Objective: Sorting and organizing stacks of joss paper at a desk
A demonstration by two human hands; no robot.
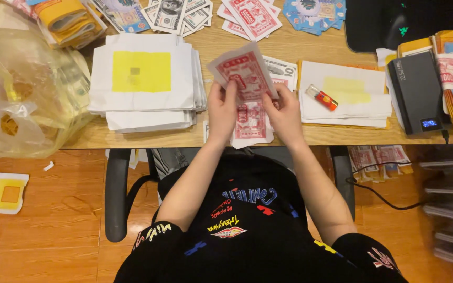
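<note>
Nearest, at the surface's (148, 140) front edge, the left hand (222, 110) and right hand (288, 112) each pinch a side of the red paper notes (244, 73), fanned up between them. A red-note pile (251, 126) lies beneath. Just right, the red lighter (322, 97) rests on white paper; left, a white-and-yellow stack (142, 78). Beyond, little bare wood.

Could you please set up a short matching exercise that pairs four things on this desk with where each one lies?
Things:
1. red paper notes
2. lighter
3. black power bank
4. clear plastic bag

Places:
A. at the table's left end
B. on the white stack with the pale yellow patch
C. held in both hands
D. on the right, its small blue display lit

Pairs: 1-C, 2-B, 3-D, 4-A
</note>
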